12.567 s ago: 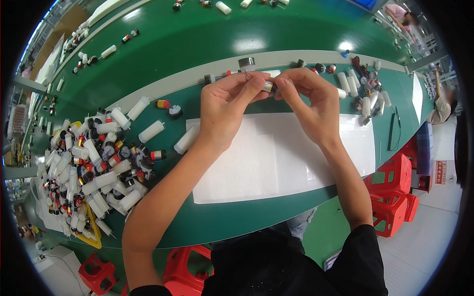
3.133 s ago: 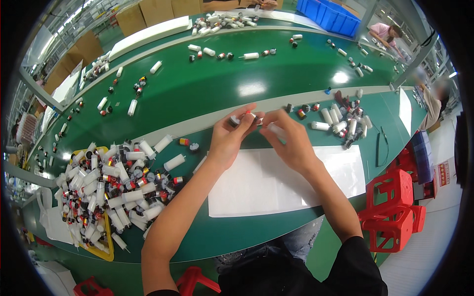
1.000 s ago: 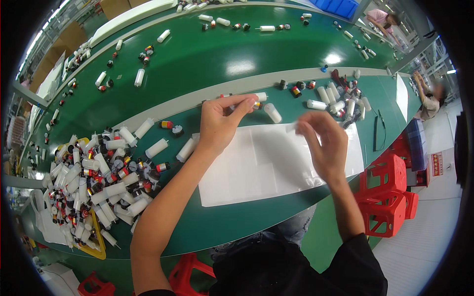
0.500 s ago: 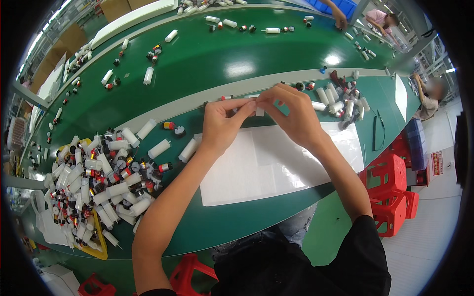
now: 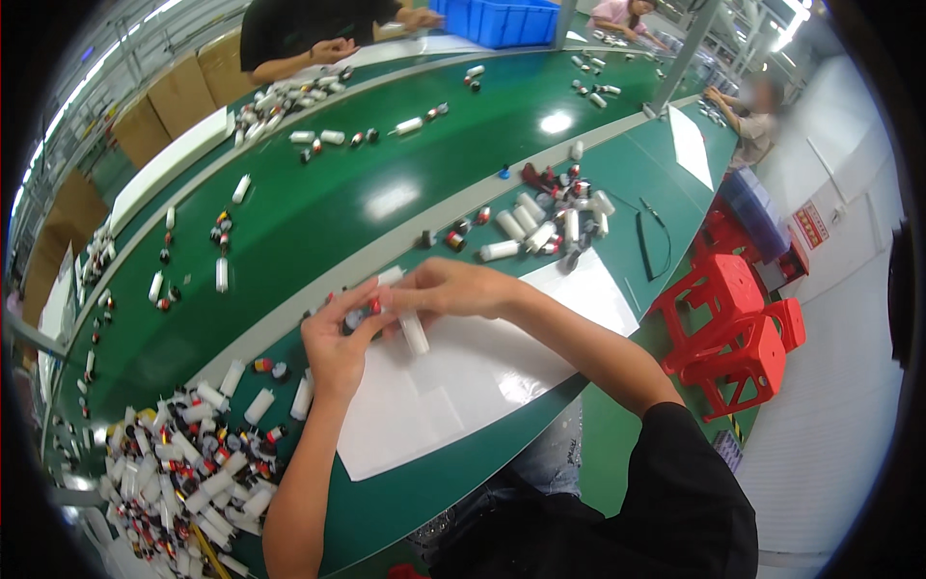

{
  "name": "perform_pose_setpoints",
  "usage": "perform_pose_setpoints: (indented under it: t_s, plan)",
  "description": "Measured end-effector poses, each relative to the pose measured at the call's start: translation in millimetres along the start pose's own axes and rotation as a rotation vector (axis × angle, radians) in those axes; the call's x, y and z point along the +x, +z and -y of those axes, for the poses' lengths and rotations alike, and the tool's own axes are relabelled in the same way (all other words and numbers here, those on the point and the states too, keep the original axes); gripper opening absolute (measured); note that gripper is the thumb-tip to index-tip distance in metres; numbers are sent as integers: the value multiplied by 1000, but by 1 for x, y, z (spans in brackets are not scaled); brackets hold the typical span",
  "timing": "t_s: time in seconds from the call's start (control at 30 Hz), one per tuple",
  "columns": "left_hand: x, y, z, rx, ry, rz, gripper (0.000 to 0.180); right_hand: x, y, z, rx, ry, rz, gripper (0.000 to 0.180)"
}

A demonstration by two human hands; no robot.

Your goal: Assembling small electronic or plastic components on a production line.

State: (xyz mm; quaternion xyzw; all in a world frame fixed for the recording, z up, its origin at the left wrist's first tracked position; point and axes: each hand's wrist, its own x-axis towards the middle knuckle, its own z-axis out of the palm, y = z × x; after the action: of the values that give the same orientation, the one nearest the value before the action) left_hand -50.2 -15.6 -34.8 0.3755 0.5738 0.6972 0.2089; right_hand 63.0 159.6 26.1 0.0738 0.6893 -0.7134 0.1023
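My right hand (image 5: 455, 288) is closed, with a white plastic tube (image 5: 415, 333) hanging down from its fingers over the white sheet (image 5: 405, 425). My left hand (image 5: 336, 338) meets it from the left, thumb and forefinger pinched at a small red-and-dark cap piece (image 5: 375, 305). Motion blur hides whether the cap piece and the tube touch. Another white tube (image 5: 391, 276) lies just behind the hands, partly covered by the fingers.
A big heap of white tubes and caps (image 5: 193, 473) lies at the left on a yellow tray. A smaller pile (image 5: 540, 222) is beyond the sheet, near a dark cord (image 5: 644, 241). Loose parts dot the green belt (image 5: 318, 222). Red stools (image 5: 719, 289) stand right; co-workers sit opposite.
My view has swung, so the bench appears tilted and more of the far side shows. A white tube now shows below my right fingers, and the hands have come slightly apart.
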Motion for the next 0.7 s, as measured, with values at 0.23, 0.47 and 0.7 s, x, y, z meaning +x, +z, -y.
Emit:
perform_pose_setpoints:
  t_s: [0.23, 0.47, 0.7]
  plan:
    - [5, 17, -19, 180, 7, 43, 62, -14, -57, 11, -261, -168, -204, 32]
    - [9, 13, -21, 304, -18, 82, 53, -19, -278, 20, -1379, -125, -1347, 51]
    - [8, 7, -22, 283, -22, 109, 48, 120, -353, 8, -1460, -368, -754, 38]
